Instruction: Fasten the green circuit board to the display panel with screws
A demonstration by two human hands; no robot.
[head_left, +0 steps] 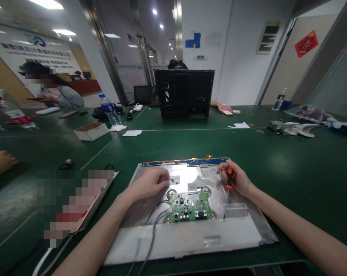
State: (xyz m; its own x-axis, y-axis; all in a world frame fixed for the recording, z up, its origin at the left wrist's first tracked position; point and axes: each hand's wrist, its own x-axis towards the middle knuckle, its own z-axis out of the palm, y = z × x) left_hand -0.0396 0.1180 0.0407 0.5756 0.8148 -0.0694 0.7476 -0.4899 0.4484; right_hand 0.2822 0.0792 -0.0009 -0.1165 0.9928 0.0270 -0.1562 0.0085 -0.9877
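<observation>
My right hand [239, 178] is wrapped round the orange and black handle of a screwdriver [231, 175]. Its thin shaft points down, with the tip near the right side of the green circuit board [187, 206]. The board sits on the metal back of a flat display panel [127, 218], which lies on the table. Over the panel's left part, my left hand [152, 182] has its fingers curled together; whatever they may hold is hidden. Beside those fingers, small dark screws [173, 180] lie on the metal. A flat cable [192, 188] runs from the board's top edge, and grey wires [154, 226] leave its left side.
A power strip, partly blurred out [84, 207], lies left of the panel. Farther off are a small open box [92, 131], a water bottle [109, 110] and an upright black monitor housing [185, 94]. A person's hand [0, 163] rests at the left edge; other people sit around the table.
</observation>
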